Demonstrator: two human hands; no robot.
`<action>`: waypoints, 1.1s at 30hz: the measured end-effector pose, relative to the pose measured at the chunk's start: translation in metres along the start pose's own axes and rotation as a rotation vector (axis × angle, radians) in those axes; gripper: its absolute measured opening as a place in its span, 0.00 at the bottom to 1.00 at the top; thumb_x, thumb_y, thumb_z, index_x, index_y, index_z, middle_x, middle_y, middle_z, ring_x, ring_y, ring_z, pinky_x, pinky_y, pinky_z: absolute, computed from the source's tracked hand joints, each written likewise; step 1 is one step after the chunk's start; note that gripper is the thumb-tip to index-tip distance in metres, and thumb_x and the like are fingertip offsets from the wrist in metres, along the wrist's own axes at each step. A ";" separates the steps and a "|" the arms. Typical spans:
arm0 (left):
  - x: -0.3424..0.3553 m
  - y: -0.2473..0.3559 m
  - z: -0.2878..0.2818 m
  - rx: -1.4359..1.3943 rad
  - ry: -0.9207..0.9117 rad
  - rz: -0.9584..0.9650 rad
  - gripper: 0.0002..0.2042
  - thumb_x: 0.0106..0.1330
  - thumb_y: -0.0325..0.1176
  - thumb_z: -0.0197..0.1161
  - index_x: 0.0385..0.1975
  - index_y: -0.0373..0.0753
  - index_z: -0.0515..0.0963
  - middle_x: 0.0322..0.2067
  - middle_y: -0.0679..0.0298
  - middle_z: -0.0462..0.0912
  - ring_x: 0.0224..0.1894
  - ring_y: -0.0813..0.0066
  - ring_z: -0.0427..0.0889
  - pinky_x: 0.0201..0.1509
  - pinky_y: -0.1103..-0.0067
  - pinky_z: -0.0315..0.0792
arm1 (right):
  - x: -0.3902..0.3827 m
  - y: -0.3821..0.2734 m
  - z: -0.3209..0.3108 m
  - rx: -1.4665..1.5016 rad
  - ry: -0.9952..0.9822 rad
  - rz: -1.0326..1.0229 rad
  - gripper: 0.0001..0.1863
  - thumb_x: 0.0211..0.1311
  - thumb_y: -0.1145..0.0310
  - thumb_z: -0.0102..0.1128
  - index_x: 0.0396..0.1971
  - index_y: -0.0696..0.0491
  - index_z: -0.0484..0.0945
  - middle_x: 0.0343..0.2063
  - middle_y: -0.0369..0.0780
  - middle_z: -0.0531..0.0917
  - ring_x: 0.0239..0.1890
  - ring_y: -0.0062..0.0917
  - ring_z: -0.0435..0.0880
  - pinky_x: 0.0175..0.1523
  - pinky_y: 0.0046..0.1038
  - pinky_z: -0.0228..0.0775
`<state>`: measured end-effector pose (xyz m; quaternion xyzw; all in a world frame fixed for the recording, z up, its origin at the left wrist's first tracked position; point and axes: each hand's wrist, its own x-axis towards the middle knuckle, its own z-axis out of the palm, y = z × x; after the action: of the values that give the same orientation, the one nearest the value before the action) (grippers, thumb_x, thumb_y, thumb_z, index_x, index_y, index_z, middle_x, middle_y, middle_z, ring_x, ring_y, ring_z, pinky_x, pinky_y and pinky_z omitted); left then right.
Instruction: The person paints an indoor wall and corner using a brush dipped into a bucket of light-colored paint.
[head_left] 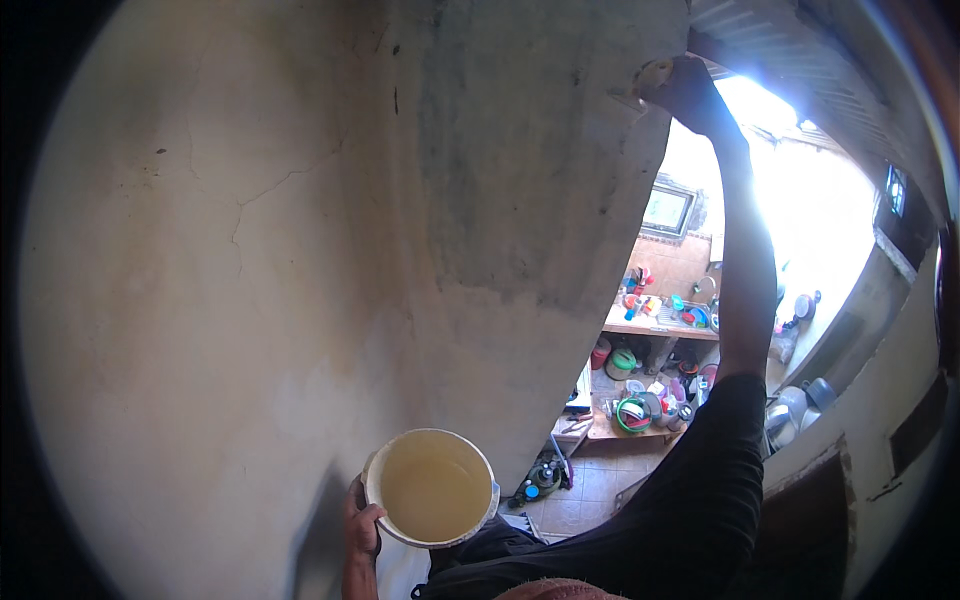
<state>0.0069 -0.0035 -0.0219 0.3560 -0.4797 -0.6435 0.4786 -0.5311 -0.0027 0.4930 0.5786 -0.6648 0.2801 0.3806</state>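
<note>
At the lower middle, my left hand (362,525) is closed on the side of a round cream bucket (432,485) holding pale yellowish liquid. High at the top right, my right hand (688,98) is raised to the edge of the stained, cracked plaster wall (505,200), its fingers closed round a small pale tool (640,92) against the wall. The tool's exact kind is too small to tell.
Far below, beyond the wall's edge, are a counter (640,324) with colourful dishes, a lower shelf (628,428) of basins and pots, and a tiled floor (582,515). A bright opening and corrugated roofing (800,40) sit upper right; more pots (800,410) stand at right.
</note>
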 end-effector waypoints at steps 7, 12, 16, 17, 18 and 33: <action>0.006 -0.010 0.015 -0.067 -0.048 -0.004 0.39 0.42 0.25 0.53 0.64 0.28 0.65 0.59 0.52 0.74 0.64 0.60 0.71 0.71 0.71 0.60 | 0.128 0.107 -0.035 -0.418 0.183 -0.160 0.16 0.58 0.61 0.67 0.45 0.52 0.83 0.40 0.42 0.86 0.43 0.34 0.85 0.50 0.34 0.77; -0.004 0.003 0.001 -0.018 0.010 0.021 0.39 0.42 0.25 0.53 0.65 0.28 0.65 0.60 0.52 0.73 0.65 0.60 0.70 0.72 0.70 0.59 | 0.095 0.088 0.025 -0.432 0.781 -0.318 0.14 0.63 0.66 0.56 0.45 0.50 0.84 0.45 0.39 0.86 0.49 0.33 0.81 0.50 0.34 0.72; 0.007 -0.008 0.019 -0.055 -0.067 -0.016 0.39 0.42 0.24 0.53 0.65 0.28 0.65 0.60 0.52 0.73 0.65 0.60 0.71 0.72 0.70 0.59 | 0.087 0.135 0.038 -0.874 0.885 -0.455 0.14 0.63 0.64 0.56 0.44 0.48 0.85 0.43 0.42 0.86 0.47 0.37 0.82 0.49 0.37 0.74; 0.009 -0.009 0.023 -0.062 -0.079 -0.025 0.40 0.42 0.24 0.53 0.65 0.28 0.65 0.60 0.52 0.74 0.65 0.60 0.71 0.72 0.70 0.59 | 0.069 0.140 0.037 -0.771 0.736 -0.443 0.14 0.62 0.64 0.59 0.46 0.49 0.84 0.44 0.42 0.86 0.47 0.37 0.84 0.50 0.36 0.76; 0.002 -0.002 0.009 -0.030 -0.016 -0.015 0.40 0.42 0.24 0.53 0.65 0.28 0.65 0.59 0.53 0.74 0.64 0.60 0.71 0.72 0.71 0.59 | 0.031 0.105 0.077 -0.582 0.616 -0.394 0.16 0.61 0.63 0.63 0.48 0.50 0.83 0.44 0.42 0.86 0.46 0.37 0.85 0.51 0.35 0.77; 0.001 -0.004 0.004 -0.064 -0.030 0.014 0.39 0.42 0.24 0.52 0.65 0.28 0.66 0.59 0.54 0.75 0.64 0.62 0.72 0.71 0.71 0.60 | -0.004 0.048 0.033 -0.068 0.264 -0.130 0.13 0.64 0.62 0.57 0.44 0.48 0.84 0.39 0.45 0.86 0.42 0.40 0.85 0.45 0.41 0.76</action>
<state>0.0016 -0.0034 -0.0245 0.3275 -0.4684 -0.6604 0.4871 -0.5837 -0.0191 0.4747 0.5654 -0.5793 0.3056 0.5014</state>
